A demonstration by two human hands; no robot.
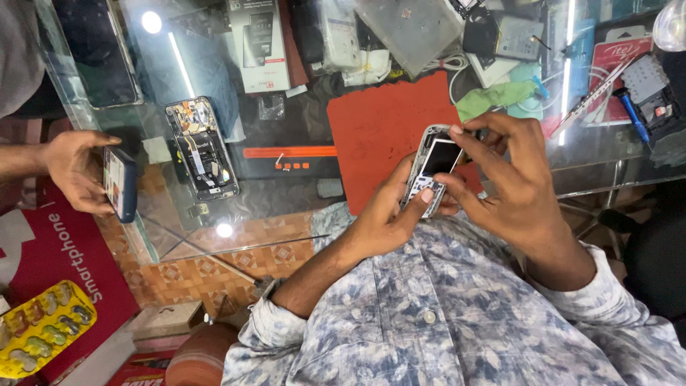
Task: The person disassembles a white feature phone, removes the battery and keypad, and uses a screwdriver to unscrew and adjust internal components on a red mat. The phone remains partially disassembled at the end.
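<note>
Just in front of the red mat (386, 129), the left hand (389, 214) grips the small phone (431, 171) – its casing already partly open – while the right hand (511, 189) fingers pinch its top edge, inner parts still in place.

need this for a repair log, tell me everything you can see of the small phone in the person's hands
The small phone is a keypad handset with its front cover off, showing a pale grey frame and a dark, unlit screen. It is tilted, screen end away from the person, above the near edge of the red mat. The left hand cradles it, thumb on its lower end; the right hand fingers pinch its top corner.
</note>
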